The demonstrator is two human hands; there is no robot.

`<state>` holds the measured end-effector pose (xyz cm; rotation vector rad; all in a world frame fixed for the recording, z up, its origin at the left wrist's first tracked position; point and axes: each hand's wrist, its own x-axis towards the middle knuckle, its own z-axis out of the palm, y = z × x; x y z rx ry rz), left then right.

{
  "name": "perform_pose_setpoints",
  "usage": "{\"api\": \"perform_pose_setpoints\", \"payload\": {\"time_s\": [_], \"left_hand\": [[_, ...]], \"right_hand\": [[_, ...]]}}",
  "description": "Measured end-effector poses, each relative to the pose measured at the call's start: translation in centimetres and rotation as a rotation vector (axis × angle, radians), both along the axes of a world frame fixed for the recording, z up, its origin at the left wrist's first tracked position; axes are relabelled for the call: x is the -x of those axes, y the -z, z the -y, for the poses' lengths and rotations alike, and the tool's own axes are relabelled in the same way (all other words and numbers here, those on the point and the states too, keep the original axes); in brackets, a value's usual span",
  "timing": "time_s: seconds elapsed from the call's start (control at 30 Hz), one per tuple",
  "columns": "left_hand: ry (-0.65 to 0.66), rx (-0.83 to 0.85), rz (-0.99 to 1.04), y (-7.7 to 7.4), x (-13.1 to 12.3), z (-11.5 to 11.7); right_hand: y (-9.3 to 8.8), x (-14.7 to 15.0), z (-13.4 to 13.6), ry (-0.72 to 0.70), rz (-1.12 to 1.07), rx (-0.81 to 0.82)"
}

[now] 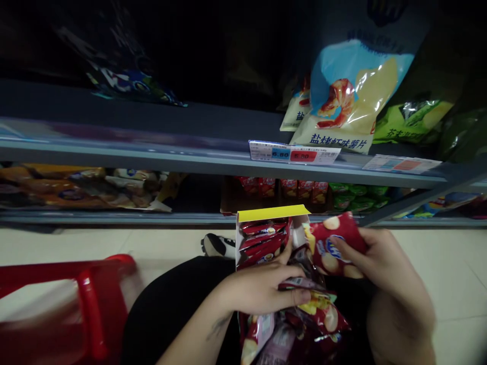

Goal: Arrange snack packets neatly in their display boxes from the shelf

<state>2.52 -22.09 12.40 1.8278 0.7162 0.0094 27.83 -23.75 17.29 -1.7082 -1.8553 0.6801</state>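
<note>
An opened carton (271, 213) with a yellow flap edge rests at my lap, and small dark red snack packets (261, 243) stand in rows inside it. My left hand (272, 289) lies across the carton, thumb and fingers closed around a red snack packet (323, 306) with a yellow patch. More packets (281, 344) sit below that hand, partly in shadow. To the right, my right hand (375, 258) pinches another red snack packet (335, 246) by its right end, just beside the carton's upper corner. The left fingertips reach in among the packets, and some are hidden.
A shelf edge (190, 159) with price labels (292, 152) crosses ahead. Above it stands a large shrimp-flavour chip bag (346, 96). Orange bags (57, 187), red packs (297, 187) and green packs (355, 195) fill the lower shelf. A red plastic frame (95, 304) stands at left.
</note>
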Motion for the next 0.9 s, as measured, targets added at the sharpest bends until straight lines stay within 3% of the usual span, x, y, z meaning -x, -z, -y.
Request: {"api": "perform_pose_setpoints", "payload": {"time_s": [0.1,0.27,0.33,0.47,0.6,0.67,0.73,0.8,0.83,0.9], "left_hand": [[-0.026,-0.045,-0.038,-0.7,0.4,0.4],[0.013,-0.060,-0.081,-1.0,0.6,0.4],[0.020,-0.065,-0.064,-1.0,0.3,0.4],[0.010,-0.096,-0.026,-1.5,0.4,0.4],[-0.029,-0.062,0.048,-2.1,3.1,-0.2],[-0.184,-0.028,0.228,-2.1,5.2,-0.5],[-0.502,0.019,0.488,-1.7,7.1,-0.9],[-0.805,0.045,0.700,-1.0,8.2,-1.4],[-0.896,0.060,0.747,-0.6,8.4,-1.7],[-0.957,0.086,0.727,0.1,8.3,-2.3]], "right_hand": [[1.9,2.8,-1.3,-0.072,0.171,-0.028],[5.5,6.7,-3.4,0.156,0.502,-0.218],[6.4,7.8,-4.1,0.164,0.607,-0.207],[6.2,8.4,-4.2,0.030,0.610,-0.142],[4.8,6.3,-3.0,-0.087,0.363,-0.022],[4.4,5.2,-2.7,-0.148,0.189,0.030],[4.2,4.9,-2.5,-0.178,0.127,0.046],[4.2,5.5,-2.5,-0.152,0.249,0.054],[4.1,6.1,-2.6,-0.127,0.356,0.065],[4.2,7.5,-2.6,-0.112,0.572,0.103]]}}
